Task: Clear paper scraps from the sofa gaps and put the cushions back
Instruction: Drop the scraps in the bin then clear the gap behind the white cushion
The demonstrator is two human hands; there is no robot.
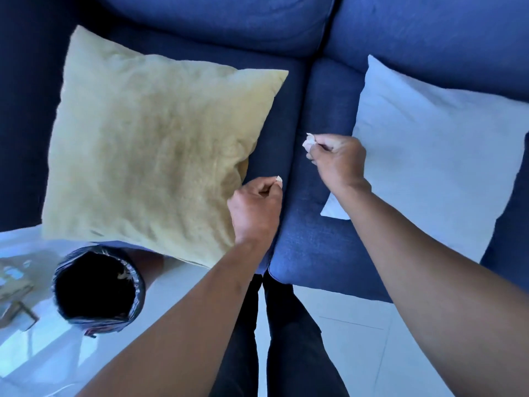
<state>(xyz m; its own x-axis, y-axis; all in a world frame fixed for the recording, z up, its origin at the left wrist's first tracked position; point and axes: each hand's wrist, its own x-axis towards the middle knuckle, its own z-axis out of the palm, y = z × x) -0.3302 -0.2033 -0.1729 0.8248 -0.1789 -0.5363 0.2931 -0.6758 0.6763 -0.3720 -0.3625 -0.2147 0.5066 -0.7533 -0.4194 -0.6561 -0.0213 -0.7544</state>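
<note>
At frame centre, both hands hover over the sofa gap [289,173]; left hand [254,207] and right hand [337,161] each pinch a paper scrap [309,141] in curled fingers, likely bound for the bin [97,287] lower left; cushions [154,144] lie pushed aside.

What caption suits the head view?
Left hand and right hand each pinch a paper scrap over the blue sofa's gap.

cushions: 2 – yellow cushion [148,150], white cushion [435,156] | paper scraps: 2 – left scrap [278,179], right scrap [309,142] | bin [98,287]: 1
</note>
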